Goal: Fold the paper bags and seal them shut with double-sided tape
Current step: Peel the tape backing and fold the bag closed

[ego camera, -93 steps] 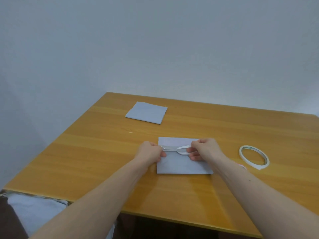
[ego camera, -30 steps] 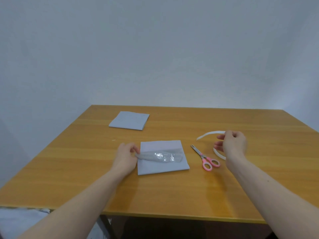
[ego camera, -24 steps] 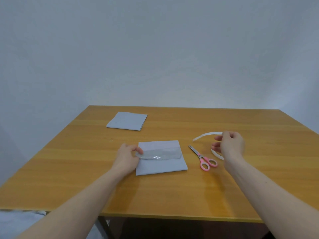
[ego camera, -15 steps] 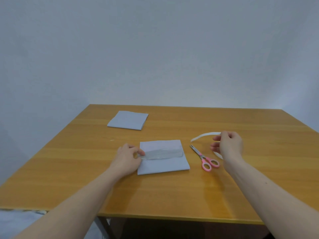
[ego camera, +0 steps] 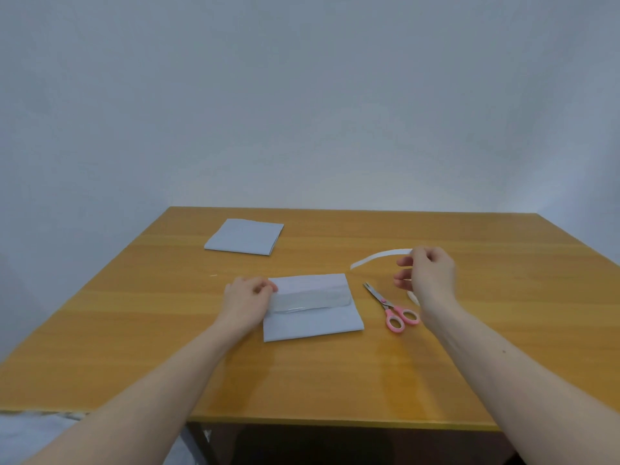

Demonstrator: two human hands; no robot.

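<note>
left hand pins folded pale-blue paper bag steady | right hand, 3 o'clock, pinches peeled white tape strip clear of tabletop

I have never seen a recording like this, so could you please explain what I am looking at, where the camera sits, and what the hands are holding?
No machine here: a person wears one camera on the head, looking forward and down, so both arms reach in from the bottom. On the wooden table lies a folded paper bag with a shiny strip across it; the left hand pinches the strip's left end. The right hand pinches a white tape strip that curls off to the left, above the table. Pink-handled scissors lie closed between bag and right hand. A second folded bag lies farther back, untouched.
</note>
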